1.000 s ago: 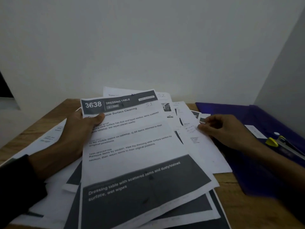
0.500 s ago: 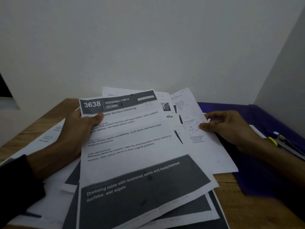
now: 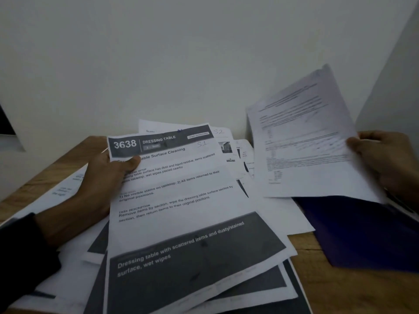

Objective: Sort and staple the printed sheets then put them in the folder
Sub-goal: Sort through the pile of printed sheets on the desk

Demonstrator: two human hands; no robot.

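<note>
White flimsy sheet (image 3: 301,141) pinched at its right edge by right hand (image 3: 383,159); left hand (image 3: 102,180) grips "3638" stack (image 3: 181,200); floppy, support edges.

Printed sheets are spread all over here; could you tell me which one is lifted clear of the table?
The text-only sheet gripped by the right hand, tilted up above the blue folder; the others lie flatter.

The top sheet (image 3: 181,200) reads "3638 DRESSING TABLE", "Surface Cleaning", handwritten "S1" and, on its dark panel, "Dressing table with scattered items and dusty/stained surface, wet wipes"; the sheet behind (image 3: 223,134) bears handwritten "S2".
</note>
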